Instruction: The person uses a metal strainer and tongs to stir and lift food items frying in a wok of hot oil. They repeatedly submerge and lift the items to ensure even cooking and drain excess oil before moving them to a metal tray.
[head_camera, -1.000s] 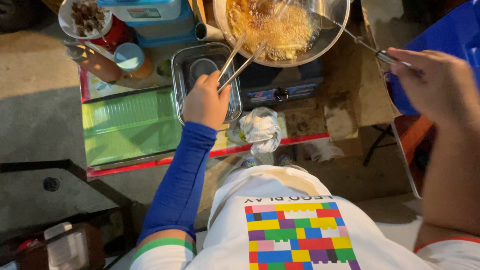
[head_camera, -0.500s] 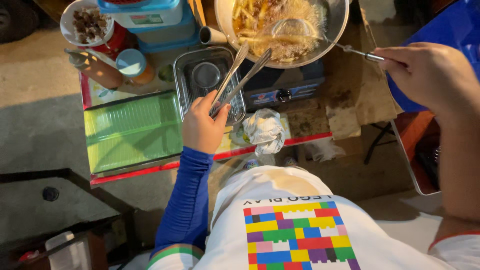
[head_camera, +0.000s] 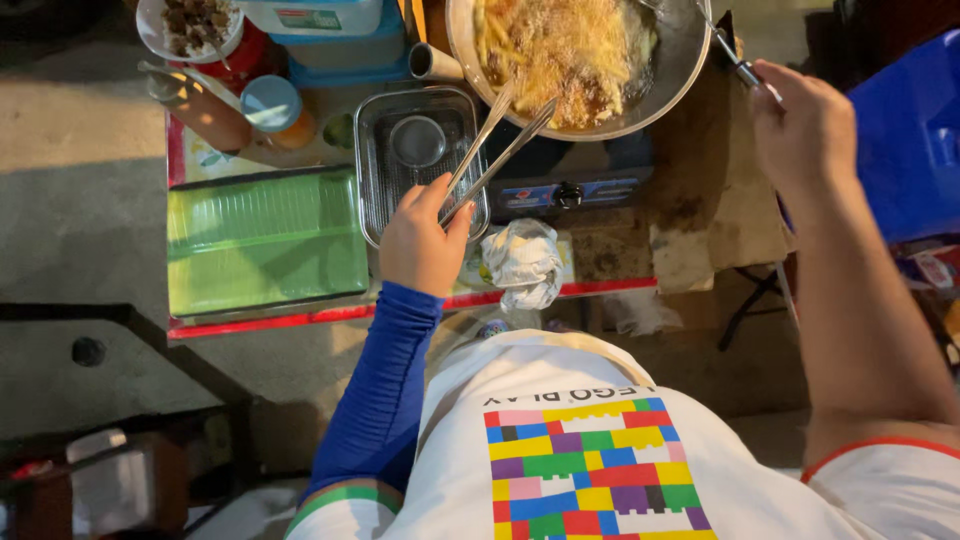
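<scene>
The left hand (head_camera: 422, 238) grips metal tongs (head_camera: 497, 150), whose tips reach into a wok (head_camera: 672, 70) of frying food at the far side of the table (head_camera: 700, 230). The right hand (head_camera: 805, 135) holds a thin metal handle (head_camera: 735, 55) over the wok's right rim. A green tray (head_camera: 262, 243) lies left.

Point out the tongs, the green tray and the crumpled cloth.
tongs (head_camera: 500, 140), head view, on the middle of the two metal arms.
green tray (head_camera: 262, 240), head view, on its ribbed floor.
crumpled cloth (head_camera: 522, 262), head view, on its bunched middle.
</scene>
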